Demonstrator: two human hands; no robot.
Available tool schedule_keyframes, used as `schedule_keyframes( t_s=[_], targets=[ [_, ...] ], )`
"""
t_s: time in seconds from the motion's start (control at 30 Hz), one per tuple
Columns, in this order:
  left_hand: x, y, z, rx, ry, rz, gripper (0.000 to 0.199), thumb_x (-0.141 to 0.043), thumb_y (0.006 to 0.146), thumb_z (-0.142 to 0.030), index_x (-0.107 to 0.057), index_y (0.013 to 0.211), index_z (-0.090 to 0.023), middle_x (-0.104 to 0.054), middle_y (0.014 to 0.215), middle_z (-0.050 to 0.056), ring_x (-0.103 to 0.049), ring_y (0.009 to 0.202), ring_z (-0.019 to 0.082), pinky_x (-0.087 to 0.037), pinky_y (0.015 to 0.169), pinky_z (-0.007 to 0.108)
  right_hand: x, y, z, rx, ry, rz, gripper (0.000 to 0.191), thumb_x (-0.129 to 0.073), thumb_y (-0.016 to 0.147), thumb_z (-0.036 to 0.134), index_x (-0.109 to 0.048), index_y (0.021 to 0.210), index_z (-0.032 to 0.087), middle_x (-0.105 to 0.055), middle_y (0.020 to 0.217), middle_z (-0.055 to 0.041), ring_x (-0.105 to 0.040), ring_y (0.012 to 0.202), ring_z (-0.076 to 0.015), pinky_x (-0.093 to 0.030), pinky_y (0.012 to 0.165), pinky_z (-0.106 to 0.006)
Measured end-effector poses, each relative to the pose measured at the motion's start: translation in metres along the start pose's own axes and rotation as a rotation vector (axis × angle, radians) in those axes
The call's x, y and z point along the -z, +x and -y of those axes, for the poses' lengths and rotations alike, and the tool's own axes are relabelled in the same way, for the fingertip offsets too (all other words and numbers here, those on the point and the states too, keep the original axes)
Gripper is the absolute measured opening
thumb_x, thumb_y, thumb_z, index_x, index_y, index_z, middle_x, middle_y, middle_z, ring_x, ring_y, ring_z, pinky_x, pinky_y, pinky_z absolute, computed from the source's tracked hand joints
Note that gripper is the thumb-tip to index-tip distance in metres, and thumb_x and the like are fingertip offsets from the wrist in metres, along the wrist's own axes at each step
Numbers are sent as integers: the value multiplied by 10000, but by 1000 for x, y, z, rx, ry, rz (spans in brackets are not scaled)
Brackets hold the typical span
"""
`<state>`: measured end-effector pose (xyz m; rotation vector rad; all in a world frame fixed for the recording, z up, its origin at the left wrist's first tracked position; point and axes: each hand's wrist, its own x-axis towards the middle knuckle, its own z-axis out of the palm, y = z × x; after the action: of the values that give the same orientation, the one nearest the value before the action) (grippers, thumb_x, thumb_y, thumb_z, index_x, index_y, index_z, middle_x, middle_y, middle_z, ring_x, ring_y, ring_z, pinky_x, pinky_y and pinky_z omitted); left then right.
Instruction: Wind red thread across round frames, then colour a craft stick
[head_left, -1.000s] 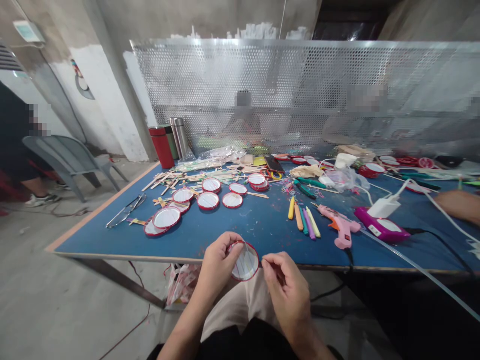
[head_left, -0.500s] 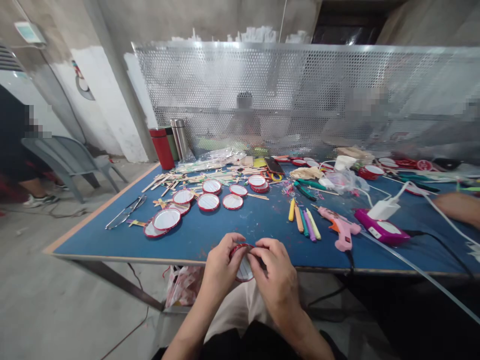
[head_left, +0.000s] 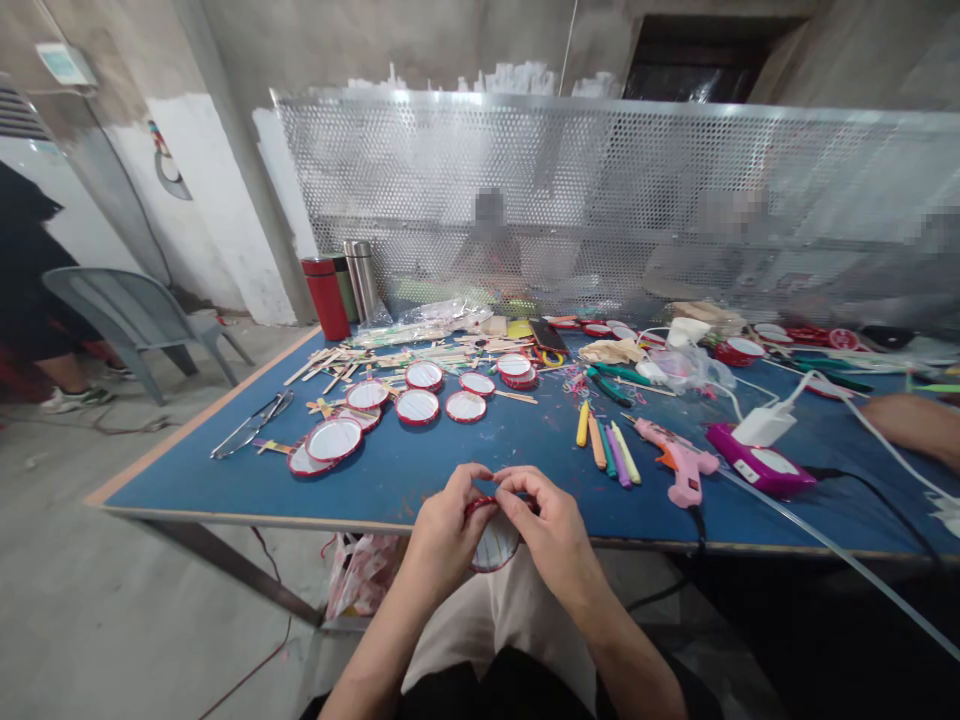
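Note:
Between my two hands, at the table's front edge, is a round white disc with a red rim (head_left: 495,543). My left hand (head_left: 448,520) is closed on its upper left side. The fingers of my right hand (head_left: 546,520) pinch at its upper right rim, and the fingertips of both hands nearly meet there. Several similar red-rimmed discs (head_left: 417,406) lie on the blue table (head_left: 255,490) beyond my hands. To the right are coloured sticks or pens (head_left: 609,450) and a pink glue gun (head_left: 681,462).
Glasses (head_left: 251,425) lie at the left. Wooden sticks (head_left: 330,362), a red bottle (head_left: 325,298) and green-handled pliers (head_left: 609,384) are farther back. A purple device (head_left: 757,462) with cables sits right, near another person's arm (head_left: 911,424). A perforated metal panel (head_left: 555,190) stands behind.
The disc in my hands has moved slightly down and right, and more of its white face shows. My right fingers have shifted along the rim.

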<state>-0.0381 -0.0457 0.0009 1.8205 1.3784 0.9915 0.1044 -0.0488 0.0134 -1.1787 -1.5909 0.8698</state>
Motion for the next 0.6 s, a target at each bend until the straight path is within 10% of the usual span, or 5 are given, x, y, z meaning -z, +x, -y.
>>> schedule_keyframes(
  t_s=[0.6],
  targets=[
    [6, 4, -1, -28, -36, 95, 225, -480, 827, -228, -463, 1051, -217, -512, 608, -75, -511, 591, 132, -374, 610, 229, 6, -3, -11, -53, 28, -45, 202, -485, 888, 326, -613, 840, 177, -680, 797, -39, -618, 734, -167, -467, 658, -246]
  ],
)
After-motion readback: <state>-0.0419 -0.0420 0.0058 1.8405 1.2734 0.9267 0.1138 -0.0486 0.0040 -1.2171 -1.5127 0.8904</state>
